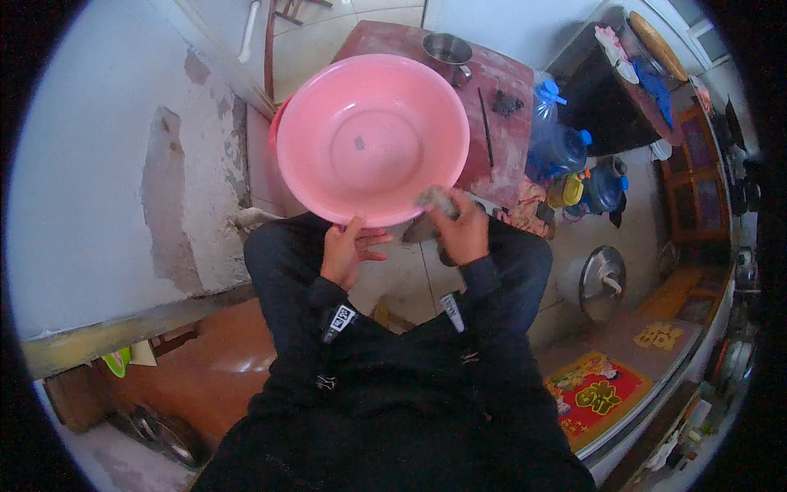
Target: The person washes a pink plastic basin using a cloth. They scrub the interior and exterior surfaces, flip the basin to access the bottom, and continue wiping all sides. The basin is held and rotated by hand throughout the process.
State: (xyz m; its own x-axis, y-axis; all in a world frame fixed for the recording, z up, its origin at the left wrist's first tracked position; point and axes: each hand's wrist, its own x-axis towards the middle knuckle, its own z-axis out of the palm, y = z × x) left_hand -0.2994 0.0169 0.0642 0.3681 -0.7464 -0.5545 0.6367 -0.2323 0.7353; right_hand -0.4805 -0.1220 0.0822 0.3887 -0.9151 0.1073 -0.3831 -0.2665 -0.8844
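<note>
A large pink plastic basin stands tilted at the near side of a low dark-red table, its open inside facing me. A small dark grey speck lies on its bottom. With the thumb over the near rim and the fingers below, my left hand holds the basin. My right hand is closed round a greyish fuzzy wad, blurred at its edge, beside the basin's near right rim. Whether the wad is a scourer or a cloth, I cannot tell.
On the red table are a metal mug, a thin black stick and a dark clump. Several plastic water bottles stand to its right. A metal lid is farther right; a peeling wall rises at left.
</note>
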